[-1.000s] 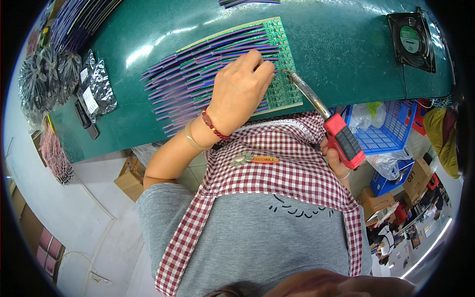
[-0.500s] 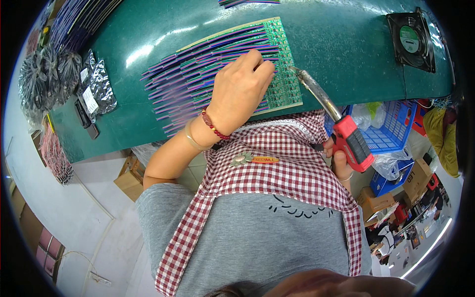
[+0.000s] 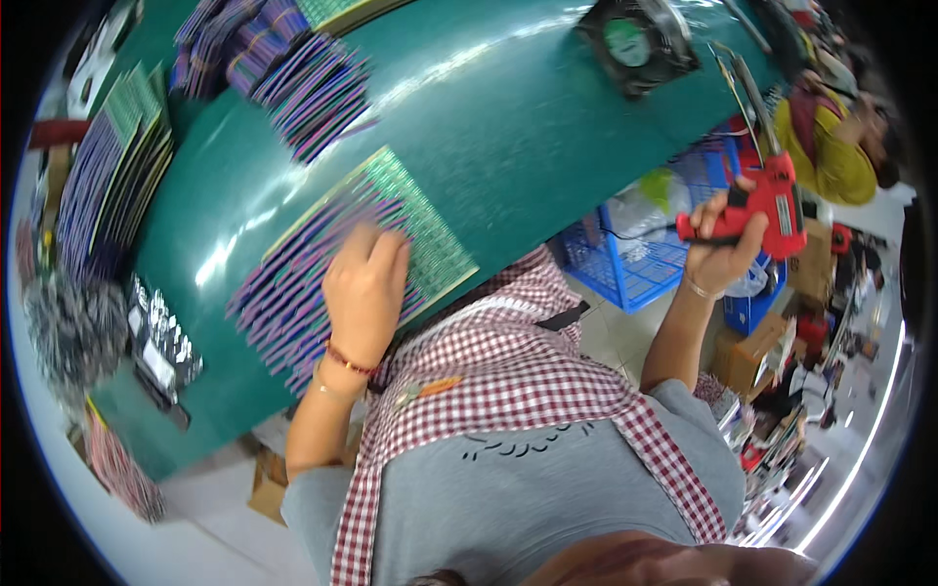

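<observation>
On the green tabletop lies a circuit board panel [image 3: 437, 246] with rows of thin purple, blue and dark wires [image 3: 278, 298] running off its left side. My left hand [image 3: 362, 298] rests over the wires by the panel, fingers curled and slightly blurred; what they pinch is hidden beneath them. Out to the right, past the table's near edge, my right hand [image 3: 725, 252] grips the red and black handle of a soldering gun [image 3: 785, 210]. Its metal barrel points up and away, beside thin strands near the far right table corner.
A black fan [image 3: 630, 47] stands at the far right. Bundled wires [image 3: 313, 98] and wired boards [image 3: 112, 186] lie far left, with a silvery bag [image 3: 166, 337] nearer. Below the right table edge is a blue basket [image 3: 640, 283]. A person in yellow [image 3: 835, 151] is beyond.
My right hand has swung the soldering gun away from the panel, outward to the right. The view has turned, and more of the table's far left shows. My left hand stays over the wires.
</observation>
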{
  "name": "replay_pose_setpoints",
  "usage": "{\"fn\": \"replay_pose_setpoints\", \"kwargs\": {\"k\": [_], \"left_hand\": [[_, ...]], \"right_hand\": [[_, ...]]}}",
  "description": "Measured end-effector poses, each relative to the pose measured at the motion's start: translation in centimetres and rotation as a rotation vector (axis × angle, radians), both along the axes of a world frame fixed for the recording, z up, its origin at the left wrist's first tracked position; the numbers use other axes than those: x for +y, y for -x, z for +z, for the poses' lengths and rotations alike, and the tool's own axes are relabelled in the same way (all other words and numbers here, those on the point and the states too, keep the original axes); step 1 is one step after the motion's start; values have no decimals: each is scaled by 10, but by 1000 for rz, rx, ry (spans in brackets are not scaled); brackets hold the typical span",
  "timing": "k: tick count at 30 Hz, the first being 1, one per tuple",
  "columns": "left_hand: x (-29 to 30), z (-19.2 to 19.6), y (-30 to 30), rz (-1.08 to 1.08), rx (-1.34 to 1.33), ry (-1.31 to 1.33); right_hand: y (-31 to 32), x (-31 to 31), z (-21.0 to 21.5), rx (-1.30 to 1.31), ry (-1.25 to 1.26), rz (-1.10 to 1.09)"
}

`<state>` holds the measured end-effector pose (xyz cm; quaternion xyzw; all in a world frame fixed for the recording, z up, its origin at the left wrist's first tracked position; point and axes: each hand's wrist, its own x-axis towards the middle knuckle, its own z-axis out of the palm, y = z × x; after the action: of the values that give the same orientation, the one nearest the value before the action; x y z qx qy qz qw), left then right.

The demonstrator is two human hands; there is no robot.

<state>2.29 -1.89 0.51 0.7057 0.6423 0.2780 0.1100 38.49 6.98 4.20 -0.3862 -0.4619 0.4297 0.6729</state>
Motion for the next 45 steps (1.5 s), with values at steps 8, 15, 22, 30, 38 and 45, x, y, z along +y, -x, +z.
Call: {"fn": "replay_pose_setpoints", "kwargs": {"k": [8,15,22,30,38,45], "left_hand": [[-2,3,-4,39,60,25],[0,-4,-6,105,48,73],[3,-8,-6,105,-1,14],[0,-8,-8,126,-6,-8],[-1,-8,-7,134,-5,2],[3,-6,-8,136,-18,-13]], "right_hand": [[-21,97,-18,-346,148,-430],[7,70,2,-145,89,-303],[41,-61,-17,-347,266,280],[45,-112,-63,-639,366,579],[52,-111,-70,-637,364,617],[57,-105,-68,-756,218,613]]}}
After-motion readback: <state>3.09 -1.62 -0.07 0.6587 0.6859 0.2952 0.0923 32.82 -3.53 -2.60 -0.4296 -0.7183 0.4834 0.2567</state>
